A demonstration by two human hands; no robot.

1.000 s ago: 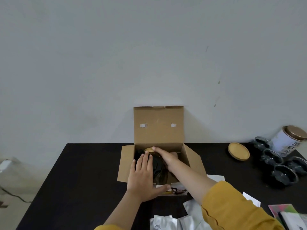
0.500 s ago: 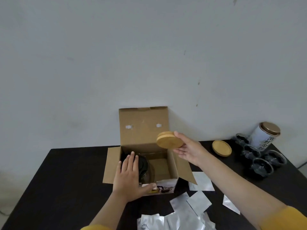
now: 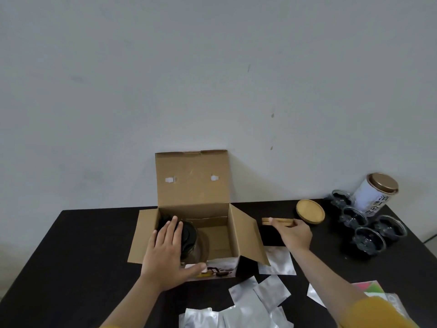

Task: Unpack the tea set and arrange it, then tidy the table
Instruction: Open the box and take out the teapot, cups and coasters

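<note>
While left hand [image 3: 165, 252] rests flat (on teapot [image 3: 189, 237]), right hand [image 3: 294, 235] grips coaster [image 3: 279, 221].

Behind the black desk [image 3: 71, 245] rises a pale grey wall [image 3: 212, 79], bare but for a few small dark marks on its right half. At the desk's near right edge lies a pink-and-green printed sheet [image 3: 369, 288], partly under a clear plastic wrapper [image 3: 392, 304]. A dark cable [image 3: 431, 237] shows at the far right edge.
</note>
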